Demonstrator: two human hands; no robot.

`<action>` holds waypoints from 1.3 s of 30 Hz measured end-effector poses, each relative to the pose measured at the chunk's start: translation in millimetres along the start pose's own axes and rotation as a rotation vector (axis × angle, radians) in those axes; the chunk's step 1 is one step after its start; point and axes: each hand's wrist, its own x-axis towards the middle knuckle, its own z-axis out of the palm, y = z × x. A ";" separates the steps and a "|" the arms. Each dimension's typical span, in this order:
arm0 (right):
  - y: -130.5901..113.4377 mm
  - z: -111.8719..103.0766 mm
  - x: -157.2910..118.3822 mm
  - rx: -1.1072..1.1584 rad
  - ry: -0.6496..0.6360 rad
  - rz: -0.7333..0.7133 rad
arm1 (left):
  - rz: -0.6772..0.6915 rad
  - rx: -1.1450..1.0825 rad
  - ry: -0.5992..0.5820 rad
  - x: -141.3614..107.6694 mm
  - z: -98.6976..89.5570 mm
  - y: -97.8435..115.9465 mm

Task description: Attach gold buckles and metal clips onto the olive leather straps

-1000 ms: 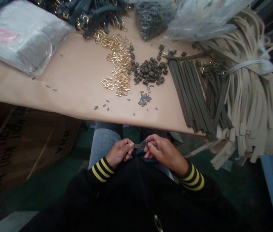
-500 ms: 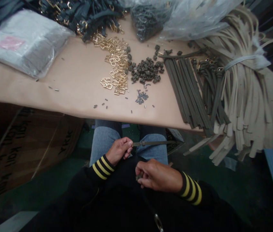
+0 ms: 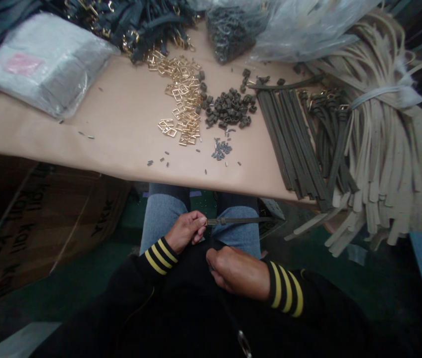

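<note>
Okay, left hand (image 3: 184,231) pinched 1 end of a narrow, flat olive-brown strap (image 3: 246,220) between thumb and fingers; it ran out over the blue denim knee (image 3: 237,236), below the tan paper-covered desk (image 3: 121,144). Right hand (image 3: 239,271) sat curled nearer the body; couldn't tell if its fingers held anything. Best handling, I'd judge: firm left pinch, strap untwisted, small olive loop (image 3: 223,221) square on it. Left fingers hid the pinched end; far end blurred into dim background.

Strap (image 3: 246,220) pinched in left hand (image 3: 186,231), over the lap (image 3: 162,216).
Right hand (image 3: 239,272) curled, clear of it, contents hidden. Table (image 3: 121,124): gold buckles (image 3: 185,94) beside dark loops (image 3: 229,108), cut strips (image 3: 292,144) further right.
</note>
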 end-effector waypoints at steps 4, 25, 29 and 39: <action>4.0 -0.9 -4.9 0.097 0.112 0.042 | -0.002 -0.007 -0.007 2.1 -1.6 -1.3; 45.2 10.1 11.5 0.756 0.642 0.257 | 0.044 0.051 -0.037 -1.5 4.6 4.0; 45.0 9.9 14.0 0.973 0.608 0.255 | 0.063 0.055 -0.042 -1.3 5.0 3.3; 44.3 11.9 14.6 0.877 0.623 0.217 | 0.063 0.116 -0.034 -0.9 7.6 2.9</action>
